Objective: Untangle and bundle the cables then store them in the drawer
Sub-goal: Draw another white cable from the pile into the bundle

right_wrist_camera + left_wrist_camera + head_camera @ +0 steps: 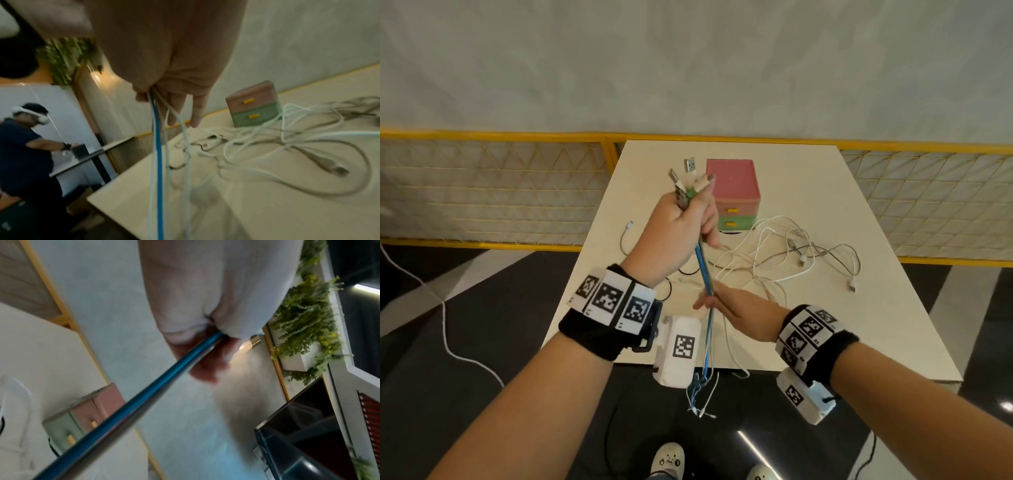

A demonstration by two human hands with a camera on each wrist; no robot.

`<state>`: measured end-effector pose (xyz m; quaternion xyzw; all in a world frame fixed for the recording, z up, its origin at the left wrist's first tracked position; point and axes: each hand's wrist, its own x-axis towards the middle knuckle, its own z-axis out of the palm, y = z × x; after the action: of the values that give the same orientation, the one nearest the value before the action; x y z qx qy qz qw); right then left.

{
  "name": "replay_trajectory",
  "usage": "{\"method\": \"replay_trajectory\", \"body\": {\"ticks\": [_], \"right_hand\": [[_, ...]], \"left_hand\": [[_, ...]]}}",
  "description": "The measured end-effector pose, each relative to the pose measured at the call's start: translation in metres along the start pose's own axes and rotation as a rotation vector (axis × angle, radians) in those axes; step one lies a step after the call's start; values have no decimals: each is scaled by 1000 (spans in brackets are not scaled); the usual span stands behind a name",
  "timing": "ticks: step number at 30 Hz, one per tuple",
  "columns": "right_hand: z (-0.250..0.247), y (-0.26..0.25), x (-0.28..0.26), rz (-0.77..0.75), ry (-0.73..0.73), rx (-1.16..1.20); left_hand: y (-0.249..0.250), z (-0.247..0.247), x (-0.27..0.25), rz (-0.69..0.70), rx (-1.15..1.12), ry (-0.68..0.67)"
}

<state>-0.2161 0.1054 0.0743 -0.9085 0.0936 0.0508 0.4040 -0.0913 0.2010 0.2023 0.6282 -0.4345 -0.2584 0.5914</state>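
Observation:
My left hand (681, 222) is raised over the table and grips a bundle of cables (703, 270) just below their USB plugs (690, 173), which stick up from the fist. The bundle, with a blue cable (158, 154) in it, runs straight down to my right hand (726, 303), which pinches it lower down between thumb and forefinger; the other fingers point out straight. The cable ends hang below the table edge (700, 397). A tangle of white and grey cables (784, 255) lies on the table. The small drawer box (732, 195), pink over green with yellow handles, stands behind, both drawers closed.
The white table (859, 240) ends close to me. A yellow mesh railing (493, 192) runs behind it. One loose white cable (625, 236) lies at the table's left. Another person (26, 146) stands at a table to the left in the right wrist view.

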Motion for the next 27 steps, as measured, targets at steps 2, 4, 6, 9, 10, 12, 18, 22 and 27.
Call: {"method": "replay_trajectory", "body": {"ticks": [2, 4, 6, 9, 10, 12, 18, 22, 27], "right_hand": [[12, 20, 14, 92, -256, -201], [19, 39, 9, 232, -445, -389], [20, 48, 14, 271, -398, -370], [15, 43, 41, 206, -110, -254], [15, 41, 53, 188, -46, -241], [20, 40, 78, 175, 39, -242], [31, 50, 131, 371, 65, -256], [43, 62, 140, 523, -69, -326], [43, 67, 139, 494, 105, -218]], "left_hand": [[-5, -16, 4, -64, -114, 107], [-8, -24, 8, -105, -176, 142], [-12, -34, 9, -165, -161, 145], [-25, -48, 7, -259, -106, 199], [-30, -50, 6, -292, -110, 217], [-39, -51, 5, -361, -142, 254], [-53, -49, 9, -453, -200, 299], [-58, -50, 12, -463, -196, 266], [-68, -49, 14, -465, -196, 293]]}}
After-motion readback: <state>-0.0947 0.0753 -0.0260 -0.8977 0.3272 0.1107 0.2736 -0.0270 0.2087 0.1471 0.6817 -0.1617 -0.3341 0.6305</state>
